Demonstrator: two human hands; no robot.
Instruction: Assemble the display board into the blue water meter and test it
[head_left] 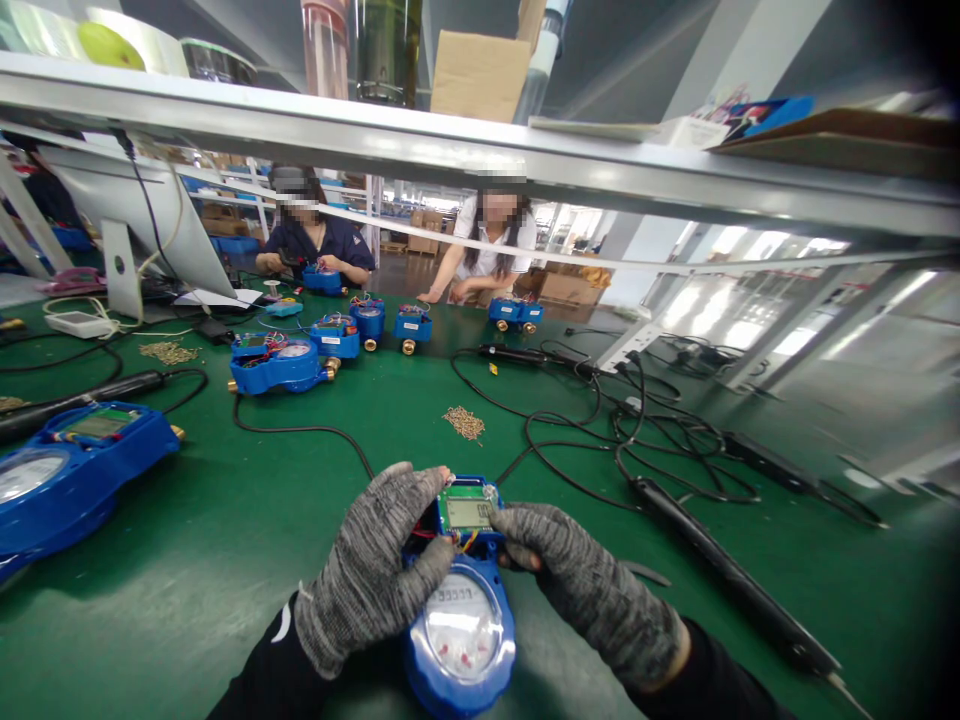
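Note:
A blue meter (461, 620) with a round clear dial lies in front of me on the green table. At its far end is a green circuit board with a small display (469, 512), with red and yellow wires beside it. My left hand (379, 565), in a grey glove, holds the left side of the display housing, its thumb near the lower edge. My right hand (581, 580), gloved too, grips the housing's right side with its fingers at the board's edge. Beyond the hands sits a small pile of screws (464, 423).
More blue meters stand at the left (90, 475) and farther back (281, 365). Black cables and a black electric screwdriver (735, 570) lie at the right. A metal shelf (450, 150) crosses overhead. Two people are across the table (300, 560).

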